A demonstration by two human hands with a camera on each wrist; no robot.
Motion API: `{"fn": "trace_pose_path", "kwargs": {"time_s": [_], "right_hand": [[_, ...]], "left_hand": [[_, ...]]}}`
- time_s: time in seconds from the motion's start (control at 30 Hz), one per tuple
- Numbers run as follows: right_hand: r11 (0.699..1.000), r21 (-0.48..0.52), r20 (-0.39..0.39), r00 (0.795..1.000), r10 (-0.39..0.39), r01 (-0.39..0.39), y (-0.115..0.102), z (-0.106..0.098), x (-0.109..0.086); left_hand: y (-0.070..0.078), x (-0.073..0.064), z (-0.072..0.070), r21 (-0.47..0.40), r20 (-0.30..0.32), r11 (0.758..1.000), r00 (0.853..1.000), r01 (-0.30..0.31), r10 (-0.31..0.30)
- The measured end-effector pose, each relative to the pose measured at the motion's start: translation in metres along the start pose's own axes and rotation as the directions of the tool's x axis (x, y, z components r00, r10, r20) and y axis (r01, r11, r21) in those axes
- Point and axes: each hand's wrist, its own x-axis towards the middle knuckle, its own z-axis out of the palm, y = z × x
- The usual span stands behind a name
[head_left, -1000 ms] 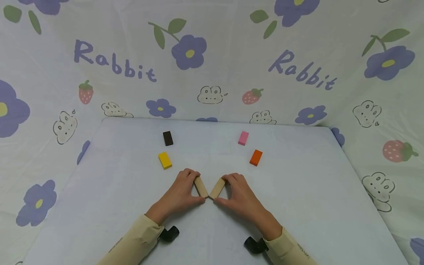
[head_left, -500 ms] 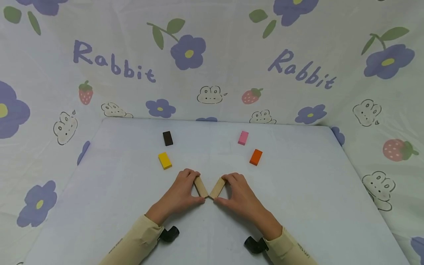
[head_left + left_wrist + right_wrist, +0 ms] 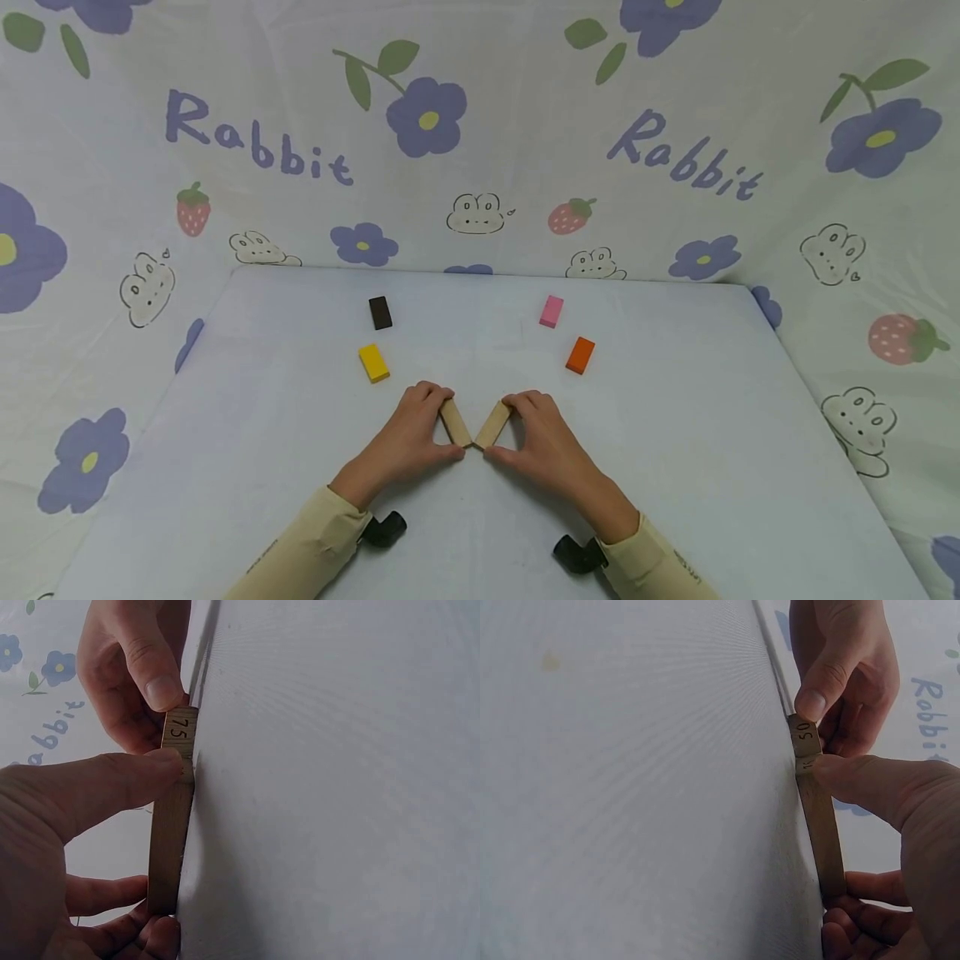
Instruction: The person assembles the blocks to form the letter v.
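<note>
My left hand point(image 3: 411, 432) pinches a plain wooden block point(image 3: 455, 423) lengthwise, its thumb at the near end and fingers at the far end. In the same manner, my right hand point(image 3: 546, 437) pinches a second wooden block point(image 3: 492, 425). Both blocks lie on the white table, slanted into a V, with their near ends meeting. Seen from the left wrist, the right-hand block's end point(image 3: 178, 729) bears the number 75. A 50 is printed on the left-hand block's end point(image 3: 805, 732) in the right wrist view.
Beyond the hands lie a yellow block point(image 3: 373, 363) and a black block point(image 3: 380, 313) on the left. An orange block point(image 3: 580, 356) and a pink block point(image 3: 551, 312) lie on the right. A patterned cloth point(image 3: 517, 125) stands behind the white table point(image 3: 712, 417).
</note>
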Motion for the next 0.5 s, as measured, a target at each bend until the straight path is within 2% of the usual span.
{"fn": "trace_pose_path", "kwargs": {"time_s": [0.5], "right_hand": [[1.0,0.0,0.006,1.0,-0.002,0.002,0.0014,0.0005,0.0005]], "left_hand": [[0.0015,-0.0006,-0.0015,-0.004,0.007,1.0,1.0,0.007,-0.007]]}}
